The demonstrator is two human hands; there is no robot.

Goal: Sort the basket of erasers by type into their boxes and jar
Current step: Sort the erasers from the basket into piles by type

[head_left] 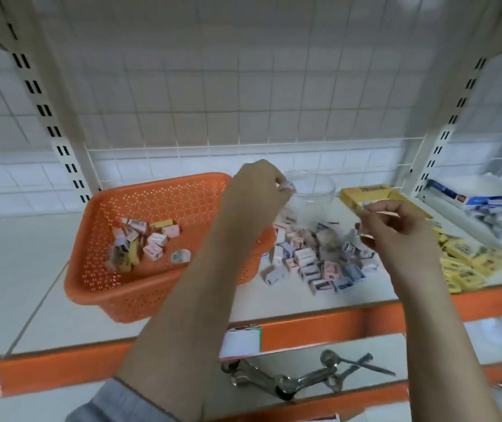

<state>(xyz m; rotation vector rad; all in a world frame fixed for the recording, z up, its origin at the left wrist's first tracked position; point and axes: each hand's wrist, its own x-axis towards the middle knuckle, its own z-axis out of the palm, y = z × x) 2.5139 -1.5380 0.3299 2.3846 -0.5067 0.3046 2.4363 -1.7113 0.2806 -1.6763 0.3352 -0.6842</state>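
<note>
White wall tiles and a wire grid stand behind the shelf (45, 300), which has an orange front edge. At centre left of the frame sits the orange basket (140, 236) with a small heap of erasers (146, 242) left inside. Just right of it, a bigger pile of pastel erasers (313, 257) lies loose on the shelf, and the clear jar (313, 190) stands behind this pile. The yellow box (368, 193) and a heap of yellow erasers (462, 266) are at the right.

The left hand (255, 190) pinches one small eraser (287, 186) at the jar's rim. The right hand (395, 229) has curled fingers around something pale, probably more erasers; the blur hides what.

To do this step well, the person should probably bring the eraser fully over the jar mouth before letting go, so it does not bounce off the rim.
</note>
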